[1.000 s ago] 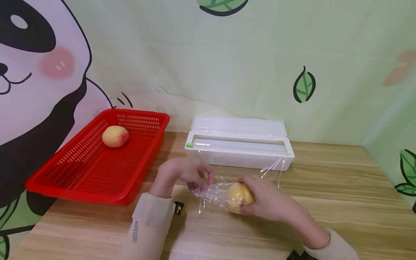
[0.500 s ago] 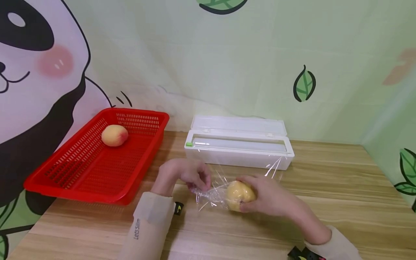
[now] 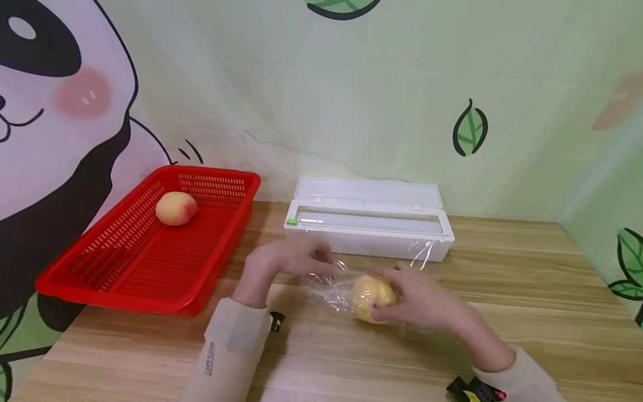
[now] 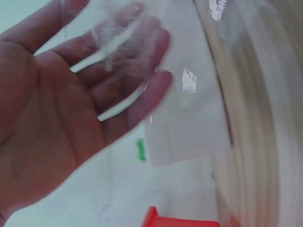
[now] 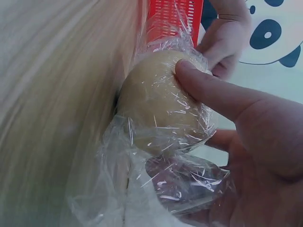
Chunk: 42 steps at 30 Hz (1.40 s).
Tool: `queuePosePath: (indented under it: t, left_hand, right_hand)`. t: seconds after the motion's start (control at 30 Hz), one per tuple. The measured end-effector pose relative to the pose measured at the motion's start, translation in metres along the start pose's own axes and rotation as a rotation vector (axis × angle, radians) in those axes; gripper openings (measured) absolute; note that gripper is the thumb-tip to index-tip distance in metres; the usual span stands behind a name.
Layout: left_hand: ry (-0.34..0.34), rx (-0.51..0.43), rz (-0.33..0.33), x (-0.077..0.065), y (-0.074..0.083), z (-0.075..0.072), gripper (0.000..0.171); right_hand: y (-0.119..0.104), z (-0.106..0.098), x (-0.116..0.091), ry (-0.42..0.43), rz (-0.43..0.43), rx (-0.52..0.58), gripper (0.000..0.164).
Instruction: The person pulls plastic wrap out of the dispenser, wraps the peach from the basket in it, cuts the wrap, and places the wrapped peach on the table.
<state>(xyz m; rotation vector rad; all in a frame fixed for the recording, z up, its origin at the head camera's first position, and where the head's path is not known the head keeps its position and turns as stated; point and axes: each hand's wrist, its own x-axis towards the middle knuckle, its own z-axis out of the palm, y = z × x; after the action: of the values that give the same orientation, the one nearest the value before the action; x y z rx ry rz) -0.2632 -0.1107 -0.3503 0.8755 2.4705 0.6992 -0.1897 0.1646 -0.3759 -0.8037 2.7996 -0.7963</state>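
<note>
Yellow fruit point(image 3: 370, 298) in clear film point(image 3: 329, 294) was between your hands: right hand point(image 3: 427, 296) gripped it, left hand point(image 3: 291, 258) was apart from it, fingers loosely spread beside film.

Cartoon panda point(image 3: 60, 131) on the backdrop point(image 3: 351, 100), upper left, red basket point(image 3: 163, 268) with a peach point(image 3: 176, 209) mid-left, leaf print point(image 3: 470, 132) upper right.

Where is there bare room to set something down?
Bare wood lies right of the white box and right hand, and between the sleeves. In the red basket, the floor before its peach is bare. Crowded: between that hand and the left hand, with film and wrapped fruit.
</note>
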Motion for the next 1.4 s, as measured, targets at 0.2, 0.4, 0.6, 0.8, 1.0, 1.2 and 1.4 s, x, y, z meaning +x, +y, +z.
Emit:
queuePosePath:
  t: [0.2,0.4,0.6,0.8,1.0,1.2,1.4]
  left_hand:
    - [0.054,0.023,0.156,0.004,0.025,0.006,0.033]
    - [0.025,0.097,0.231,0.012,0.037,0.018,0.037]
    - [0.038,0.137,0.2,0.015,0.039,0.022,0.038]
    - [0.062,0.186,0.187,0.018,0.039,0.025,0.046]
    - [0.074,0.195,0.152,0.019,0.038,0.026,0.057]
    - [0.078,0.221,0.114,0.022,0.037,0.028,0.062]
    - [0.11,0.282,0.133,0.026,0.035,0.03,0.05]
  right_hand:
    - [0.006,-0.002,0.004,0.049,0.025,0.035,0.067]
    - [0.01,-0.003,0.006,0.059,-0.028,0.061,0.047]
    - [0.013,-0.004,0.007,0.088,-0.052,0.03,0.048]
    - [0.017,-0.006,0.008,0.084,-0.035,0.086,0.055]
    - [0.021,-0.019,0.004,0.11,0.029,0.109,0.057]
    - [0.027,-0.032,0.002,0.158,0.005,0.105,0.011]
    - [0.035,-0.033,0.002,0.149,0.034,0.068,0.003]
